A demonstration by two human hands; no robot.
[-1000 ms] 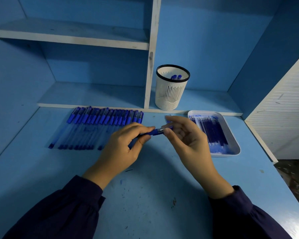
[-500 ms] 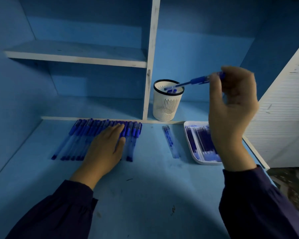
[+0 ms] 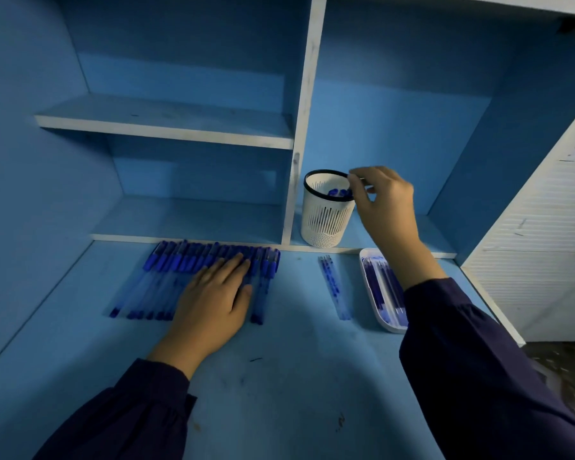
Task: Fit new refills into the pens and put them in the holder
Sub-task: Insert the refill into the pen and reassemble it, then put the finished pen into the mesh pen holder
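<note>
White slotted plastic makes up the holder [image 3: 326,224], which stands on the low shelf [image 3: 193,217] just right of the upright divider, with blue pen caps [image 3: 339,193] showing inside its black rim. The right hand [image 3: 385,200] hangs over that rim, thumb and forefinger loosely curled and parted, with nothing visible between them. The left hand [image 3: 213,293] lies flat, fingers straight and close together, on the row of pens [image 3: 180,260] on the desk [image 3: 279,376]. A few loose refills [image 3: 334,287] lie between this row and the white tray [image 3: 367,280] of refills
</note>
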